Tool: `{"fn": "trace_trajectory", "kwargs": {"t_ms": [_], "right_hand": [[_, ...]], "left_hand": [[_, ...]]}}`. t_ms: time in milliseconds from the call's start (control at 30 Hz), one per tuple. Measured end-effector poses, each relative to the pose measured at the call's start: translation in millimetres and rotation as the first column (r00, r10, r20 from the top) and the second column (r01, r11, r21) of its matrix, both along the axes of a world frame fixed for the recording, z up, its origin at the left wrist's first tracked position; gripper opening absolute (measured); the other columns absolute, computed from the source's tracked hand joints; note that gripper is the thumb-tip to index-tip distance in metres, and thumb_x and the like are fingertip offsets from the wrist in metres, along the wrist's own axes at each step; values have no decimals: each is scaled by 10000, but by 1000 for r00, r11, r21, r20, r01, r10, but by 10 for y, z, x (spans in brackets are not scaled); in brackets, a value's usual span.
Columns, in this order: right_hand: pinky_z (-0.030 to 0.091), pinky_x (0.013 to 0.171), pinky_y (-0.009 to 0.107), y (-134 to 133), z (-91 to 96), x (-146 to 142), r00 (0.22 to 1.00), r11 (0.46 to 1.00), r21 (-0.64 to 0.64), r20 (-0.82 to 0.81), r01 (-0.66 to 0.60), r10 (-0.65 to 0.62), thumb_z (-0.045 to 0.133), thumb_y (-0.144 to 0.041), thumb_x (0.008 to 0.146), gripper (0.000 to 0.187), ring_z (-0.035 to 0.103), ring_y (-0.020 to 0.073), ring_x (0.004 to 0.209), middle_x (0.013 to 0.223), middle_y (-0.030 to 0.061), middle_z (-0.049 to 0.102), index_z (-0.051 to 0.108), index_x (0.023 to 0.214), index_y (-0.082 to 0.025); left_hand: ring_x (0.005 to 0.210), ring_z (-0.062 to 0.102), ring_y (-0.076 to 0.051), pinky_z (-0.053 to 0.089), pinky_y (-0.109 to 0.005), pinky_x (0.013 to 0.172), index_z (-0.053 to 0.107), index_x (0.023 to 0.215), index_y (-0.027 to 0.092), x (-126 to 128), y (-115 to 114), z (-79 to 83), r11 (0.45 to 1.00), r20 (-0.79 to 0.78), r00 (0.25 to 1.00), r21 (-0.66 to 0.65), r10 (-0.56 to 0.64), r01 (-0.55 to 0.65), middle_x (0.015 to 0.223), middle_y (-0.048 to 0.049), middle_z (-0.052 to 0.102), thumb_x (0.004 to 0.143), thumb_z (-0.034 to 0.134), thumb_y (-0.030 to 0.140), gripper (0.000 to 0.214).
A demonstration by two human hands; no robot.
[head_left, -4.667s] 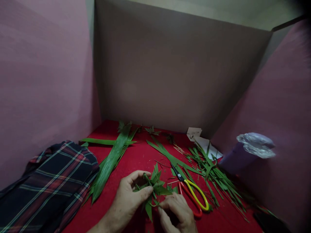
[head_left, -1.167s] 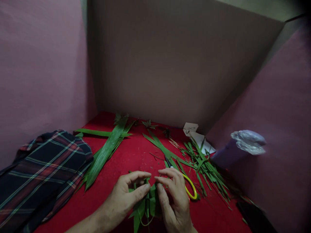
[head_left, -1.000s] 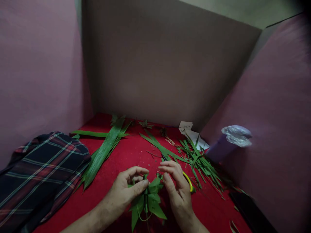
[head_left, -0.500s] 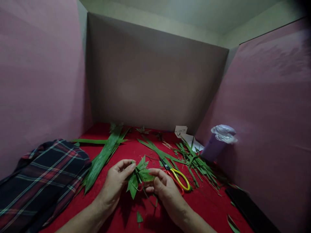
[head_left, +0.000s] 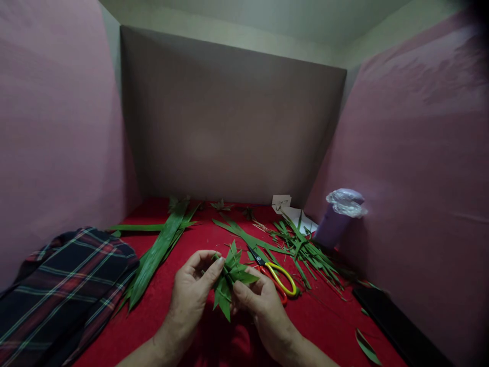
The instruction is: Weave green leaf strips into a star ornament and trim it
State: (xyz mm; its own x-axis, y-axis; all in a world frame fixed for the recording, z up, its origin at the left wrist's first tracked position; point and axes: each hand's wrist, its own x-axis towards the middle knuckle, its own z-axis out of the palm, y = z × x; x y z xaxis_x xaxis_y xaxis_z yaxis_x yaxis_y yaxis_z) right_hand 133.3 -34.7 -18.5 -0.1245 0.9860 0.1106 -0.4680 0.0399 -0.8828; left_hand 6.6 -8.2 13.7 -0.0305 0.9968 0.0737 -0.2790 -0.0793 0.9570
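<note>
Between my hands, above a red cloth (head_left: 153, 321), is a green star-shaped piece of folded leaf (head_left: 229, 275) with several pointed tips. My left hand (head_left: 194, 288) pinches its upper left part between thumb and fingers. From the lower right, my right hand (head_left: 263, 300) grips it, with the thumb on top and the fingers partly hidden behind the leaf. Scissors (head_left: 277, 275) with one yellow and one red handle loop lie just beyond my right hand, blades pointing up and left.
Long green leaves (head_left: 160, 255) lie at the left beside a plaid cloth (head_left: 76, 290). Cut leaf strips (head_left: 305, 250) are heaped at the right, near white paper (head_left: 296, 216) and a purple container (head_left: 334, 224) topped with clear plastic. A black flat object (head_left: 397, 326) lies at the right edge.
Both hands and the leaf piece have shifted slightly right, and the leaf has turned a little. My right thumb has moved onto the leaf. The camera view has shifted a bit too.
</note>
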Motion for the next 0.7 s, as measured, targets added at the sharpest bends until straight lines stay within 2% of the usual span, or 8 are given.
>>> {"fn": "trace_trajectory", "kwargs": {"t_ms": [100,200,300,433,700], "right_hand": [[406,498,196,-12,28,2,999,1000,-2,-37,13,-13,718,-331,719,264,520,83,503,622,-15,610,594,865,-149],[389,498,198,-1,33,25,999,999,2,-21,40,-40,724,-346,704,275,499,83,505,625,-16,601,605,858,-151],[372,486,211,43,3,68,998,998,10,1,60,-60,719,-375,696,301,474,90,493,611,-18,575,605,858,-149],[367,492,223,91,-33,114,999,999,10,5,44,-44,702,-384,705,305,461,97,495,601,-16,560,605,878,-153],[368,494,217,73,-52,113,999,997,-71,-16,37,-38,717,-336,683,245,466,91,476,577,-14,568,639,834,-159]], "left_hand": [[627,552,-114,452,-205,594,617,730,161,17,6,43,1000,-30,999,9,-12,12,664,14,616,582,751,322,256],[613,551,-113,444,-203,574,622,723,164,6,29,64,997,-40,996,6,-79,79,656,14,614,576,756,315,250],[729,593,-156,468,-241,647,644,828,176,-32,73,86,977,-5,977,-1,-211,211,782,-23,654,568,765,276,303],[821,608,-183,469,-279,719,651,919,184,-105,135,120,938,62,937,-15,-344,345,923,-64,667,681,679,256,251],[742,609,-148,455,-253,698,677,847,183,-181,165,10,925,150,922,-76,-358,372,820,-36,681,644,692,171,204]]}}
